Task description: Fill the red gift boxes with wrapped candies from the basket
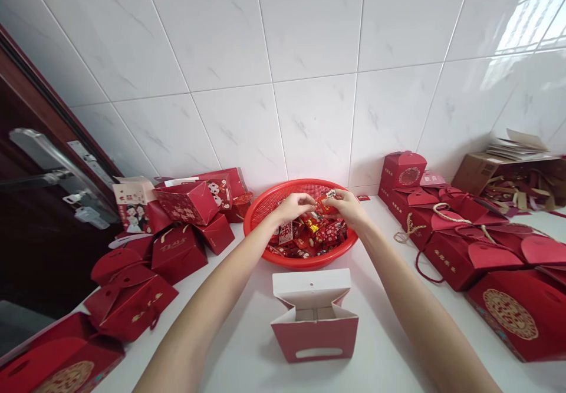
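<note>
A red plastic basket (pixel 253 237) full of small red wrapped packets, which look like candies (pixel 305 241), stands against the tiled wall. Over its middle, my left hand (pixel 295 207) has its fingers bent together in a pinch; what they hold is too small to make out. My right hand (pixel 351 209) reaches in from the other side, thumb and fingers closed on a red candy packet (pixel 326 205). The two hands are close together. In front of the basket, an open red gift box (pixel 315 340) with a white inside stands upright, its back flap raised.
Red gift boxes (pixel 179 254) are piled on the left, near a dark door with a metal handle (pixel 48 151). More closed gift boxes (pixel 455 257) with cord handles line the right. A cardboard box (pixel 475 175) with ribbons stands at the far right on the white table (pixel 243 334).
</note>
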`<state>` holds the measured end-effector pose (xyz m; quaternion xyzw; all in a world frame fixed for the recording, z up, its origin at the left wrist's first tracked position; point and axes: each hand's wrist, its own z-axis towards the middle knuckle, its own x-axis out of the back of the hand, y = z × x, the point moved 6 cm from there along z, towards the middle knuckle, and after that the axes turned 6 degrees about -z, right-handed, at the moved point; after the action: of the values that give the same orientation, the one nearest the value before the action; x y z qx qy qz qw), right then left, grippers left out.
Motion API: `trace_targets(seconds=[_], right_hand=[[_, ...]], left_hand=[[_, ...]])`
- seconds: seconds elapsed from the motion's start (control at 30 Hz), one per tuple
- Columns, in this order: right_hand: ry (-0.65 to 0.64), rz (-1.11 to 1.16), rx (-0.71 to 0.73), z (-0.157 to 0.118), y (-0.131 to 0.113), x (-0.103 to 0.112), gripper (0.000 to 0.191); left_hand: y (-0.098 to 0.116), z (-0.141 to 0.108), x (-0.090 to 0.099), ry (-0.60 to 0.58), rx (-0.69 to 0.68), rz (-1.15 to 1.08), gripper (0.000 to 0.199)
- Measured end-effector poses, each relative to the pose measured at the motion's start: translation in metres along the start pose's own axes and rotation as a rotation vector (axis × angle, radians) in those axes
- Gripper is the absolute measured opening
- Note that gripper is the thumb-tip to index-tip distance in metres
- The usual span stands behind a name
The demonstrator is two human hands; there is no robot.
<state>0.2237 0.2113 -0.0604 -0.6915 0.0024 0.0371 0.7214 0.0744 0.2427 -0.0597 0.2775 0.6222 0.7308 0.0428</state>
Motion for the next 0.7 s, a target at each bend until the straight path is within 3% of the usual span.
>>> trace_targets(seconds=[0.13,0.23,0.3,0.43,0.57,0.7], right_hand=[[0.064,0.004,0.002,0.001,0.001,0.004,0.014],[0.047,-0.011,0.008,0.001,0.001,0.003,0.015],[0.039,-0.013,0.014,0.001,0.001,0.002,0.016],[0.047,-0.006,0.019,0.002,0.001,0.002,0.017],[0.049,0.007,0.007,0.001,0.001,0.002,0.022],[0.044,0.014,0.013,0.000,0.001,0.003,0.026]], left_hand=[[-0.003,-0.011,-0.012,-0.223,0.163,0.591,0.009],[-0.009,-0.020,-0.005,-0.261,0.393,0.918,0.025],[-0.010,-0.024,-0.003,-0.275,0.478,0.964,0.039],[-0.011,-0.027,-0.011,-0.365,0.506,0.979,0.049],[-0.009,-0.030,-0.021,-0.455,0.496,0.991,0.041],[-0.003,-0.031,-0.020,-0.387,0.487,0.996,0.020]])
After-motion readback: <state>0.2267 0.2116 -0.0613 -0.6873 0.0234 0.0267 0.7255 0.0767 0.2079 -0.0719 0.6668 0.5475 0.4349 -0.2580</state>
